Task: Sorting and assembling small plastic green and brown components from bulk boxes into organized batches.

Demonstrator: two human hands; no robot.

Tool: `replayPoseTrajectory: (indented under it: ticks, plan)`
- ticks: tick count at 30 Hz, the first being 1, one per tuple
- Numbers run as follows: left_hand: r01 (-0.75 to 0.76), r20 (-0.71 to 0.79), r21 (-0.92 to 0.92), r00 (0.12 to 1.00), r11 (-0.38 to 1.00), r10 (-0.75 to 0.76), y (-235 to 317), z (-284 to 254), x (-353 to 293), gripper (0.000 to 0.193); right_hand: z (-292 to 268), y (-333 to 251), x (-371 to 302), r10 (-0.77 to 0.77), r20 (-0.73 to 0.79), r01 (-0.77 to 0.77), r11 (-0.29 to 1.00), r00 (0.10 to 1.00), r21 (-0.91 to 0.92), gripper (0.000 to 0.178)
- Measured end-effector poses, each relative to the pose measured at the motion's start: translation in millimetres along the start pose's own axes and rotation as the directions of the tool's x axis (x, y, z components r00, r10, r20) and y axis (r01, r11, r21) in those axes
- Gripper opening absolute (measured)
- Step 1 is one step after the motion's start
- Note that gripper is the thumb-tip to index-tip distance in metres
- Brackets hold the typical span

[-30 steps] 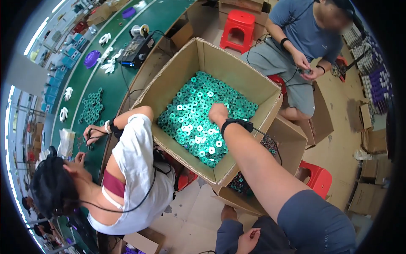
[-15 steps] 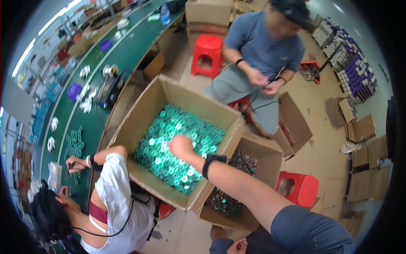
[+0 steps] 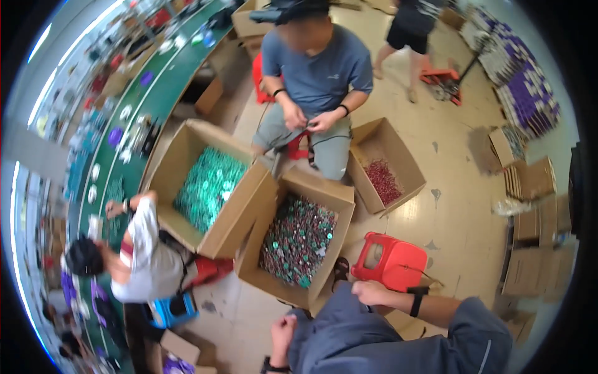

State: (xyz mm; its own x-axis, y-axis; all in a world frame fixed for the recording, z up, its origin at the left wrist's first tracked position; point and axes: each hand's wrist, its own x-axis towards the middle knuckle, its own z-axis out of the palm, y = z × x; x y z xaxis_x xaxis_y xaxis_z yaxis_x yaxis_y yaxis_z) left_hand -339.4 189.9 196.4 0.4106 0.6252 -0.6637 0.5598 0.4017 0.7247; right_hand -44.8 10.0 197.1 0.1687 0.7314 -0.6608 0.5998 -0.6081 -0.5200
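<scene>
My right hand (image 3: 372,292) is curled closed at the knee of my dark trousers (image 3: 339,333), just below a red plastic stool (image 3: 389,258). Whatever its fingers hold, if anything, is hidden. On the other side of my lap, my left hand (image 3: 283,331) is also closed, its fingers bent in; I cannot make out anything in it. In front of me stands a cardboard box (image 3: 336,190) with mixed dark, reddish and green small parts (image 3: 299,243). Beyond it to the left, a larger cardboard box (image 3: 240,218) holds many green ring-shaped pieces (image 3: 208,184).
A co-worker in a blue shirt (image 3: 321,65) sits ahead, handling something small. Another in white (image 3: 149,274) works at the green bench (image 3: 134,103) on the left. A third box (image 3: 405,168) holds red parts. A red pallet jack (image 3: 442,84) and a walking person (image 3: 411,31) are farther back.
My right hand has left the green rings and come back to my knee. My left hand shows farther left. The view has shifted, bringing the boxes lower and a walking person into sight.
</scene>
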Motion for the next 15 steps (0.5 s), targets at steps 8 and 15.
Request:
replayPoseTrajectory:
  ticks: [8,15]
  plan:
    - [-0.112,-0.023,0.459,0.990,0.881,0.137,59,67,22,0.043,-2,89,-89,0.307,-0.258,-0.268,0.948,0.916,0.173,0.023]
    - [-0.292,0.044,0.447,0.951,0.846,0.305,10,104,75,0.020,-66,91,-38,0.197,-0.177,-0.200,0.980,0.964,0.000,0.030]
